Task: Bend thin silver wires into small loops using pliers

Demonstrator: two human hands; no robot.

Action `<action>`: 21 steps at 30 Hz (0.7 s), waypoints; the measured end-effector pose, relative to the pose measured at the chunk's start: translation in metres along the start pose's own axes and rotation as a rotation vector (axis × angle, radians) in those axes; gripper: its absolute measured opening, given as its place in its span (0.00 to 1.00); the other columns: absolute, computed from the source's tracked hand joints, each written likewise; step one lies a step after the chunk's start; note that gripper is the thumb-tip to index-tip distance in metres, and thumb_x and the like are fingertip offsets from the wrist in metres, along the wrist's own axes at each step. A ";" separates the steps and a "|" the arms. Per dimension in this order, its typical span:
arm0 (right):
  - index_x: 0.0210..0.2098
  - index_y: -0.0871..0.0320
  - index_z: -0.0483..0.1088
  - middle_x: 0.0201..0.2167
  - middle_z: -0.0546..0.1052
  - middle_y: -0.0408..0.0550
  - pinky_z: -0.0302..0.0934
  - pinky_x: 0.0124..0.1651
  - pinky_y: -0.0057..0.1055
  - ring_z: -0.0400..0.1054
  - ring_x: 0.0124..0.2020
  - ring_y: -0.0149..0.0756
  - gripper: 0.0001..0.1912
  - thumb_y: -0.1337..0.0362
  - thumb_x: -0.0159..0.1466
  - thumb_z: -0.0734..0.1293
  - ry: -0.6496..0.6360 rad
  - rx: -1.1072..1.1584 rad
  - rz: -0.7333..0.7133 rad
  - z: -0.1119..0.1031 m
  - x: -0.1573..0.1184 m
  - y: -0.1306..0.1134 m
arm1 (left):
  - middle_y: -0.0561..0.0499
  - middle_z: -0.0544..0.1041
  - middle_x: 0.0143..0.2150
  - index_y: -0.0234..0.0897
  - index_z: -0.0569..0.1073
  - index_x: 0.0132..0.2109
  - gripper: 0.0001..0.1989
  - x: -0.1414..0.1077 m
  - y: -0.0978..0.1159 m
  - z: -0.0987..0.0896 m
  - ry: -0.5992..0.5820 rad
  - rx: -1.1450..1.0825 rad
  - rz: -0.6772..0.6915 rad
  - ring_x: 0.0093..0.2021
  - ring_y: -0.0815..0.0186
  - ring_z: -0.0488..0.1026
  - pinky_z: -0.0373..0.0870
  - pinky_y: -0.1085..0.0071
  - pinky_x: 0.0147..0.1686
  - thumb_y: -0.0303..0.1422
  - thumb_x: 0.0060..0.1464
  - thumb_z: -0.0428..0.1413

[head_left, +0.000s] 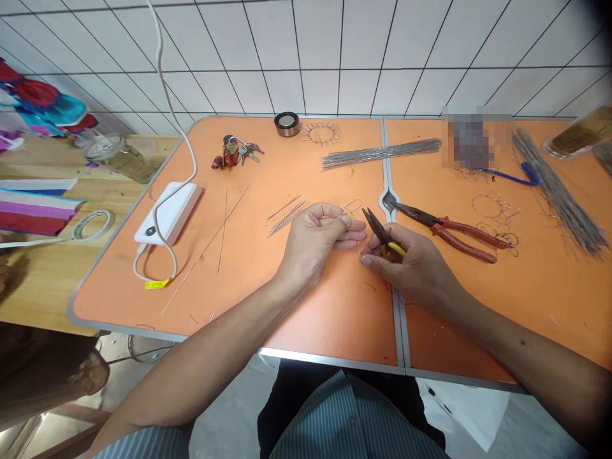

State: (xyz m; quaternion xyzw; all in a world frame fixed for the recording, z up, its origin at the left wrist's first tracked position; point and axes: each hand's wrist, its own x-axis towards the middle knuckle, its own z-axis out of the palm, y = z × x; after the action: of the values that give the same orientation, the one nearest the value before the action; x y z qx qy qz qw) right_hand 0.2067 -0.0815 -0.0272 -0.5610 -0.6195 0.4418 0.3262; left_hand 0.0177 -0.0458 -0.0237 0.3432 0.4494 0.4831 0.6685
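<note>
My left hand pinches a thin steel wire between thumb and fingertips, and a small loop of the wire stands up beyond it. My right hand is shut on small yellow-handled needle-nose pliers, with the black jaws reaching toward the wire close to my left fingers. Their tips look apart from the wire, though the contact is hard to judge. Red-handled pliers lie just beyond my right hand on the orange folding table. A few loose straight wires lie beyond my left hand.
A bundle of straight wires and a wire ring lie at the far side. Another wire bundle and tangled wire coils lie right. Keys and a white power bank with its cable lie left.
</note>
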 end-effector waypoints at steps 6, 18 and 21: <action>0.37 0.54 0.74 0.31 0.76 0.42 0.66 0.34 0.33 0.69 0.31 0.34 0.08 0.59 0.63 0.75 0.009 0.019 -0.028 -0.001 -0.001 -0.003 | 0.46 0.88 0.36 0.35 0.74 0.39 0.10 -0.001 -0.001 0.002 -0.013 -0.036 -0.002 0.35 0.64 0.88 0.85 0.71 0.38 0.30 0.59 0.70; 0.39 0.54 0.75 0.35 0.78 0.44 0.65 0.35 0.35 0.70 0.33 0.36 0.10 0.56 0.64 0.75 0.006 0.032 0.009 -0.006 0.003 -0.001 | 0.46 0.89 0.36 0.36 0.74 0.40 0.13 -0.003 -0.004 0.002 -0.068 -0.014 0.050 0.36 0.63 0.88 0.84 0.70 0.40 0.31 0.56 0.71; 0.40 0.54 0.75 0.36 0.77 0.44 0.66 0.37 0.35 0.70 0.35 0.36 0.10 0.56 0.64 0.74 0.013 0.012 -0.004 -0.006 0.003 0.001 | 0.46 0.89 0.36 0.35 0.75 0.40 0.12 -0.003 -0.005 0.001 -0.071 -0.006 0.049 0.34 0.65 0.87 0.83 0.71 0.38 0.31 0.56 0.71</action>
State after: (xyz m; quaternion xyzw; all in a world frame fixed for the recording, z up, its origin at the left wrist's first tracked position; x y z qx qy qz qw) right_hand 0.2116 -0.0779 -0.0259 -0.5606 -0.6158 0.4412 0.3345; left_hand 0.0201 -0.0498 -0.0272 0.3690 0.4154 0.4881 0.6731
